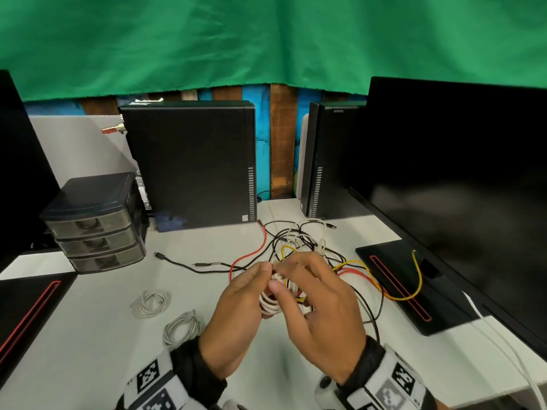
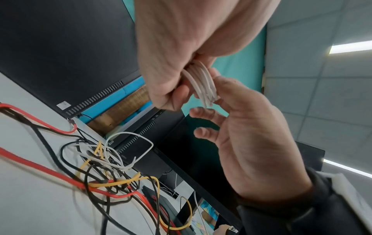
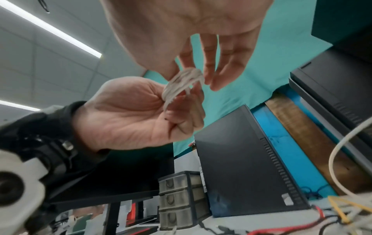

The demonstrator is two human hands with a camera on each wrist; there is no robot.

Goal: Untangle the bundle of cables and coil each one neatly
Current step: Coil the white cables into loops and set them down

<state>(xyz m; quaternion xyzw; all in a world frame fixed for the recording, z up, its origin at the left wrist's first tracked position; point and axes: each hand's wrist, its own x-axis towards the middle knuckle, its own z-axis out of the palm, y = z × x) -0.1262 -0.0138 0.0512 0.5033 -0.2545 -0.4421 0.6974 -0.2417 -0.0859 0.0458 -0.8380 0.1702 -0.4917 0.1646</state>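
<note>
I hold a small coil of white cable [image 1: 270,303] over the white table [image 1: 88,350], between both hands. My left hand [image 1: 251,287] grips the coil from the left, fingers curled round its loops [image 2: 203,82]. My right hand [image 1: 296,279] pinches the coil's top between thumb and forefinger [image 3: 186,77], its other fingers loose. Behind the hands lies the tangle [image 1: 299,244] of red, yellow, black and white cables [image 2: 104,171]. Two coiled white cables [image 1: 149,303] [image 1: 180,324] lie on the table to the left.
A black PC tower [image 1: 192,164] and a second one [image 1: 331,161] stand at the back. A monitor [image 1: 458,187] with its base [image 1: 399,291] fills the right; a yellow cable lies over that base. A small drawer unit [image 1: 94,223] stands at the left.
</note>
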